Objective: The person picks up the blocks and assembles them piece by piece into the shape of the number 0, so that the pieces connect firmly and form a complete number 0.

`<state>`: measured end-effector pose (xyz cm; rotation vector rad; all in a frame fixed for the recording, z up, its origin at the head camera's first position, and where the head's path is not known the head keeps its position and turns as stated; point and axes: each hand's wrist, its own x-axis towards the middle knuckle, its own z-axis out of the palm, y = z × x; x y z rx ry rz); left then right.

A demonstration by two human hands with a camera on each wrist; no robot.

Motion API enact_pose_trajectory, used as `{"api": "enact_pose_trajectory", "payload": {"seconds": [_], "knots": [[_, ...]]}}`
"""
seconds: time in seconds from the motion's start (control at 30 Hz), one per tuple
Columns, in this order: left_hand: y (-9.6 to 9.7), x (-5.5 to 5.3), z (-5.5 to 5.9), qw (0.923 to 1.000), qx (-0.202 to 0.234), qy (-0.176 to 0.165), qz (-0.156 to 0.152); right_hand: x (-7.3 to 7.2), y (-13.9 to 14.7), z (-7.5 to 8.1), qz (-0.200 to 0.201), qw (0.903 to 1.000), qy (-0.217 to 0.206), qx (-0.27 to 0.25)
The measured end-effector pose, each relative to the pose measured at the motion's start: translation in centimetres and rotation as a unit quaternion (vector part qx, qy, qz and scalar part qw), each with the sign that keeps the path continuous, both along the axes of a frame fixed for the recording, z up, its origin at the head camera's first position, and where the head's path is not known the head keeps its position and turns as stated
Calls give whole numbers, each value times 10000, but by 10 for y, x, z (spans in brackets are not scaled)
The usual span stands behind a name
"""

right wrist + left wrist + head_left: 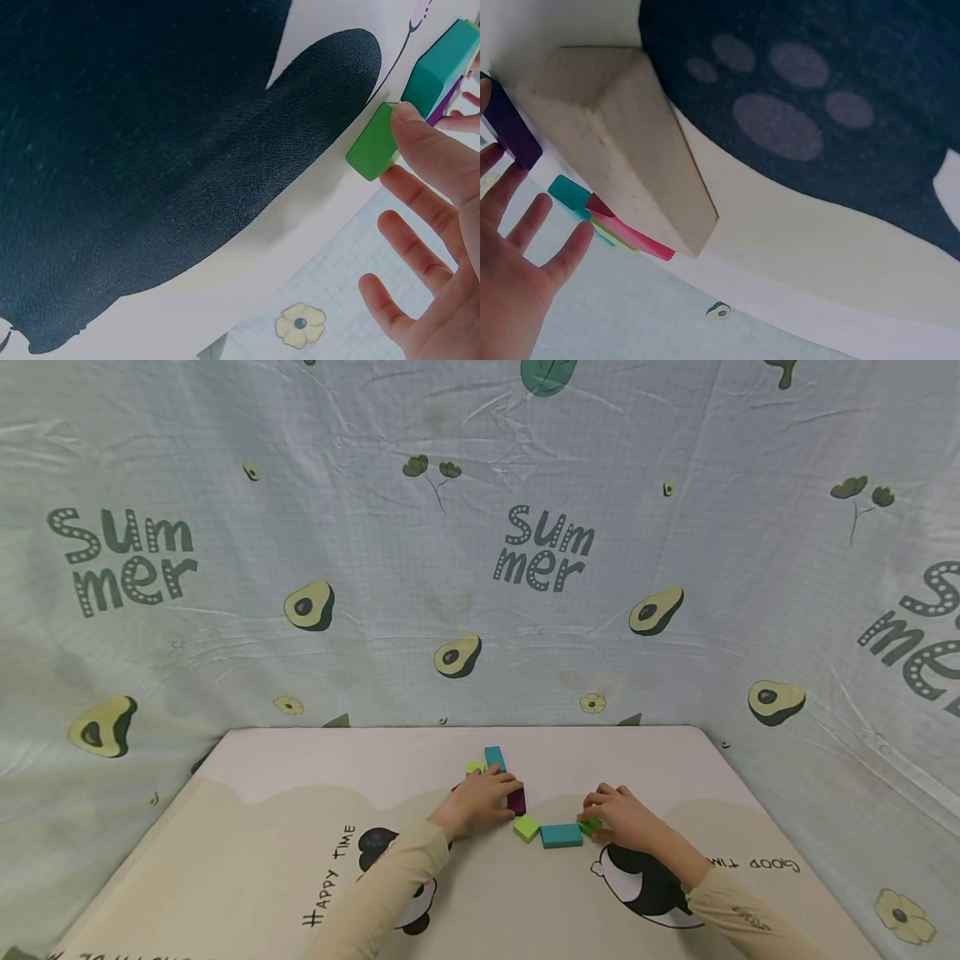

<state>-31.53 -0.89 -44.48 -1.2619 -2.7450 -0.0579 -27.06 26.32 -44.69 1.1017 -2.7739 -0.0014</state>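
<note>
On the table, my left hand [480, 797] pinches a dark purple block [517, 802] between thumb and fingers; the other fingers spread out in the left wrist view. My right hand [621, 817] pinches a small green block [373, 142] between thumb and index finger, its other fingers extended. This green block touches or nearly touches the end of a teal block [561, 836]. A lime green block [527, 828] lies between the teal and purple blocks. Together they form a curved row.
Beyond my left hand lie another teal block [493, 758], a lime block [476, 767] and a red block [634, 234], partly hidden. A plain wooden block [622, 142] sits near the left wrist. A printed curtain [480, 568] hangs behind the table [262, 860].
</note>
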Motion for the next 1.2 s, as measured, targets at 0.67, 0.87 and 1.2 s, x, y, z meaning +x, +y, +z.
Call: {"api": "enact_pose_trajectory", "payload": {"seconds": [0.67,0.87,1.2], "knots": [[1,-1,-3,9998,-193,42,98,-1,-1,1,-88,9998,-178,-17],[0,-1,-2,9998,-185,32,115,0,-1,2,-75,9998,-140,-82],[-1,-1,-2,9998,-115,-89,95,1,-1,0,-36,9998,6,-172]]}}
